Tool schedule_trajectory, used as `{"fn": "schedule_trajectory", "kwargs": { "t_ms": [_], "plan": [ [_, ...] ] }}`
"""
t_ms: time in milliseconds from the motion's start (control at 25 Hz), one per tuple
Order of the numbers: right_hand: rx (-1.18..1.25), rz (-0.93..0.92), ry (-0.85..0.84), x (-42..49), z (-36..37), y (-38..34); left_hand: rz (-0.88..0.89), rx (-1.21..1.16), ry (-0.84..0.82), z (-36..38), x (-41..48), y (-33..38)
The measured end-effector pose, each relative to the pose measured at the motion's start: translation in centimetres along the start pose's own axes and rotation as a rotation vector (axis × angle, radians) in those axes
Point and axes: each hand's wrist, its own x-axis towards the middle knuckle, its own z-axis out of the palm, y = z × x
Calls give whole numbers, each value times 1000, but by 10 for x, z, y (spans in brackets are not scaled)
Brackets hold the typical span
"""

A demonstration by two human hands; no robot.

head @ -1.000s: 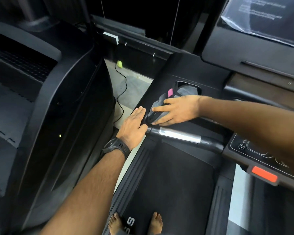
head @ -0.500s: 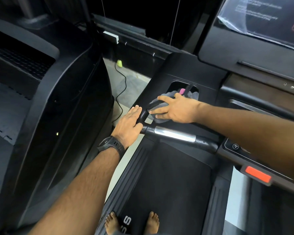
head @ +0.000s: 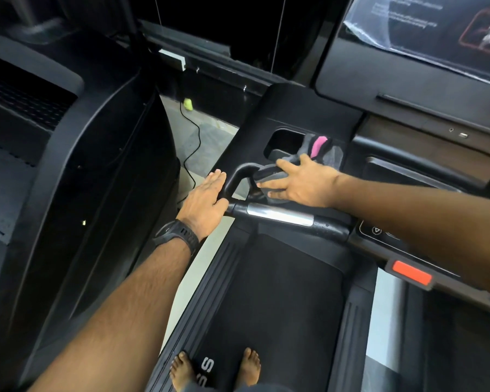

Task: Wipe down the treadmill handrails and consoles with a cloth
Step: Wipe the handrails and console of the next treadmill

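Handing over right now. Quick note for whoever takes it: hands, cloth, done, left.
Left hand: open, flat against the bend of the black handrail.
Right hand: open, pressing the grey-and-pink cloth onto the console deck beside the cup recess.
Done: wiping is under way at this corner; which surfaces are already clean cannot be told.
Probably left: silver grip bar, button panel, screen.

Black treadmill console (head: 294, 108), grey cloth (head: 330, 157) (pink patch) draped at its recess, bare feet (head: 183, 372) on belt (head: 280, 292)
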Motion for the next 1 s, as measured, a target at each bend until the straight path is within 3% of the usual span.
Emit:
{"fn": "schedule_trajectory", "kwargs": {
  "t_ms": [360, 560, 800, 1000],
  "plan": [
    [6, 49, -41, -21, 9, -12, 16, -16, 3, 2, -1, -1],
    [35, -48, -120, -38, 19, -6, 10, -13, -4, 2, 0, -3],
    [-15, -120, -101, -31, 30, -4, 23, -36, -2, 2, 2, -4],
    [-18, -45, 60, -2, 30, -1, 31, -8, 6, 3, 2, -3]
  ]
}}
